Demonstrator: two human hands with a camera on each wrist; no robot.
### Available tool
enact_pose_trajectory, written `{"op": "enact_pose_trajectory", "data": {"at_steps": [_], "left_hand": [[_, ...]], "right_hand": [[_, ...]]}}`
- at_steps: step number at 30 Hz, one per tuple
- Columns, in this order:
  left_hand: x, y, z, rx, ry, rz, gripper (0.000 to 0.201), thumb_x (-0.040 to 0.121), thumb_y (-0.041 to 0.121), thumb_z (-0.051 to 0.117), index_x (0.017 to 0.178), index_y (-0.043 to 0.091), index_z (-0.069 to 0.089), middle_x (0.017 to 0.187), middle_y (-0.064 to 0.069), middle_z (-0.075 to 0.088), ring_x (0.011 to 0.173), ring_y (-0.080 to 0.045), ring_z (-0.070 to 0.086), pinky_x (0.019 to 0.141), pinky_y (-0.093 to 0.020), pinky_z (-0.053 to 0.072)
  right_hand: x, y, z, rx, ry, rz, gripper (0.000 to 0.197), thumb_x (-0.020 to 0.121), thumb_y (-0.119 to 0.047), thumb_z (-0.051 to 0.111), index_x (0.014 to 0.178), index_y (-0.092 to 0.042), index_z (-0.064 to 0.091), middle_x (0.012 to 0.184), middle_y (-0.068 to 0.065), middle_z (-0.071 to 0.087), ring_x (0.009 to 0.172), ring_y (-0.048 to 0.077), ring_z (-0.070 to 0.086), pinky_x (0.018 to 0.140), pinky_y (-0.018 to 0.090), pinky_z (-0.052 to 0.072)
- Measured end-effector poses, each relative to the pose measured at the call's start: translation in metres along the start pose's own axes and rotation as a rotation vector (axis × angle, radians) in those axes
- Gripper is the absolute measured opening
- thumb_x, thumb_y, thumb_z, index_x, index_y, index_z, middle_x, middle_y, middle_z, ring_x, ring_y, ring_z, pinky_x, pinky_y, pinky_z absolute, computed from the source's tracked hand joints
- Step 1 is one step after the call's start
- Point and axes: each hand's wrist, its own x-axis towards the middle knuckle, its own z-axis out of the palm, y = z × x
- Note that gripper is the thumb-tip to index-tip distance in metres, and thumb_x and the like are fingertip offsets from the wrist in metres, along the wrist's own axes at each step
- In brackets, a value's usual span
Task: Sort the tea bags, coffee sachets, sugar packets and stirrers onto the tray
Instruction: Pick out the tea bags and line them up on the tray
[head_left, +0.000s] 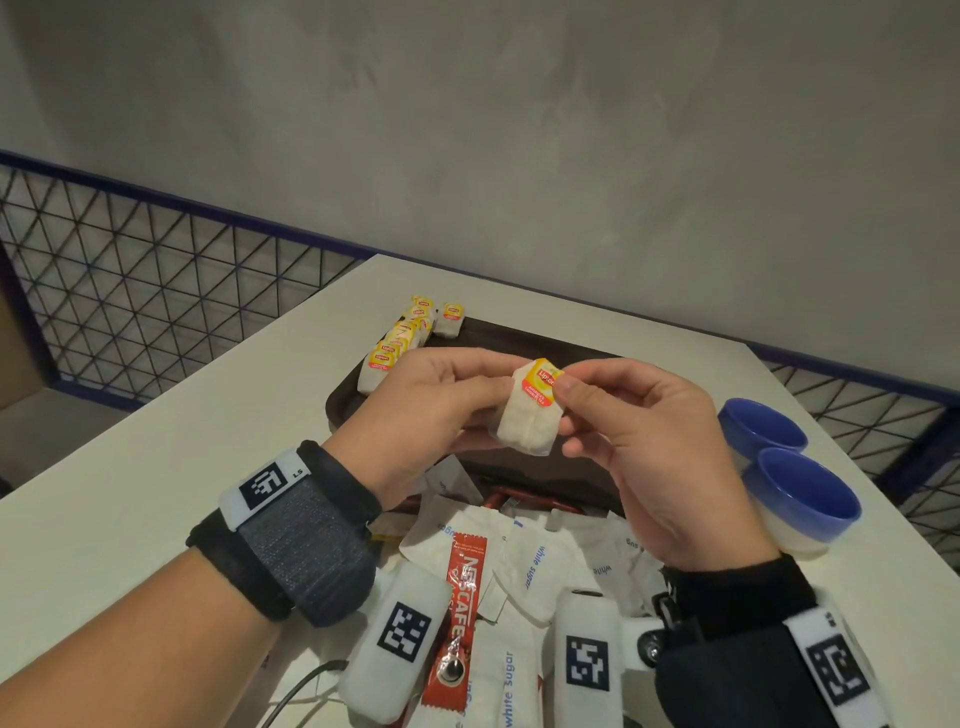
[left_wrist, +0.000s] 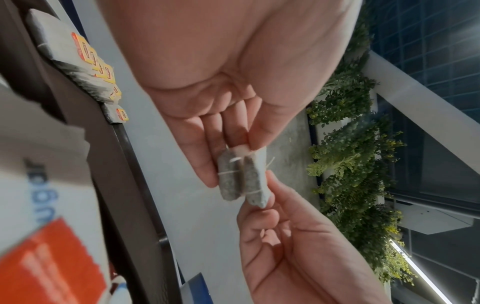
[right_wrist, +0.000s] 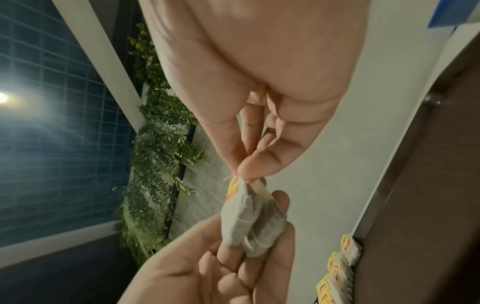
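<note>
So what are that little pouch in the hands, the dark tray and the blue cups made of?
The white tea bag with a yellow-red tag looks like thin, matte filter paper: dark leaves show through in the wrist views. The dark brown tray seems smooth plastic, though possibly lacquered wood; a faint sheen lines its rim. The blue-and-white cups look like glossy plastic or glazed ceramic; I can't tell which.

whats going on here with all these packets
A person is sorting drink supplies. Both hands, left hand and right hand, pinch one white paper tea bag with a yellow tag above the dark brown tray. More yellow-tagged tea bags line its far left edge. White sugar packets and a red coffee sachet wait nearer.
</note>
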Motion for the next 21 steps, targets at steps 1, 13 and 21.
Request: {"op": "enact_pose_trajectory", "data": {"at_steps": [1, 13, 21], "left_hand": [[-0.0002, 0.0007, 0.0000, -0.020, 0.001, -0.010, 0.025, 0.102, 0.012, 0.057, 0.121, 0.012, 0.074, 0.111, -0.007, 0.079, 0.106, -0.022, 0.075, 0.091, -0.040, 0.061], [0.0008, -0.0020, -0.0012, -0.017, 0.038, 0.057, 0.016, 0.094, 0.012, 0.068, 0.109, 0.012, 0.076, 0.104, -0.006, 0.080, 0.100, -0.019, 0.076, 0.082, -0.031, 0.062], [0.0031, -0.0006, -0.0077, -0.006, 0.076, 0.072, 0.020, 0.089, 0.021, 0.073, 0.106, 0.015, 0.082, 0.108, -0.005, 0.079, 0.105, -0.021, 0.072, 0.086, -0.033, 0.053]], "right_hand": [[0.0001, 0.0003, 0.0004, -0.019, 0.013, -0.010, 0.011, 0.088, -0.007, 0.075, 0.099, -0.006, 0.077, 0.086, 0.013, 0.077, 0.068, 0.020, 0.069, 0.058, 0.025, 0.058], [-0.0014, 0.0002, 0.0077, -0.112, 0.036, -0.075, 0.016, 0.089, -0.014, 0.077, 0.103, -0.010, 0.073, 0.080, 0.012, 0.075, 0.067, 0.021, 0.070, 0.060, 0.028, 0.060], [-0.0035, 0.0008, 0.0085, -0.181, -0.039, -0.119, 0.007, 0.090, -0.018, 0.075, 0.094, -0.014, 0.078, 0.080, 0.010, 0.075, 0.071, 0.021, 0.069, 0.066, 0.029, 0.062]]}}
